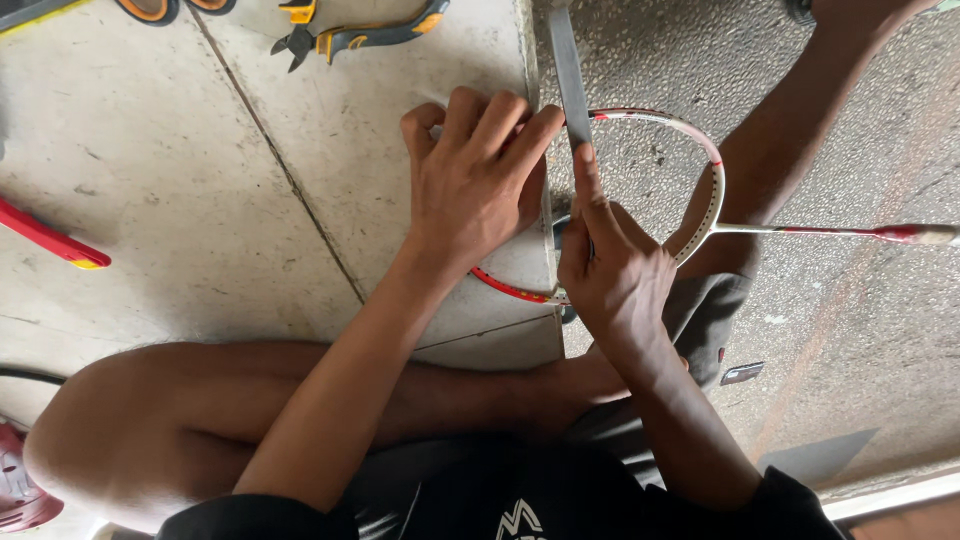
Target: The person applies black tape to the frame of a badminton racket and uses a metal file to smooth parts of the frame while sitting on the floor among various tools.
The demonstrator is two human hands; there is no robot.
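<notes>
Head view, from the left: a red bar with a yellow tip [50, 238] lay on the pale concrete floor [180, 170], and a red object [20, 490] showed at the bottom-left corner, too cropped for us to identify. At the top edge we saw orange-rimmed shapes, mostly cut off, and beside them a pair of cutting pliers [350, 35] with dark and yellow handles, well apart from the hands.

Further right, the left hand [475, 180] was curled with its fingers bent over the top of the racket head; its grip was closed on the frame, knuckles up. The badminton racket frame [712, 190], white with red sections and unstrung, rested on the floor across the edge where the pale slab met the speckled grey surface [850, 100]. Just right of the left hand, a flat grey metal file [568, 75] stood against the frame, running up toward the top edge.

The right hand [610, 270] had its grip closed on the lower end of that file, with 1 finger stretched along the blade. The racket shaft [800, 230] ran out to the right, ending in a red and white section [910, 234]. A bare leg crossed behind the frame at the upper right, and another lay bent along the bottom.
</notes>
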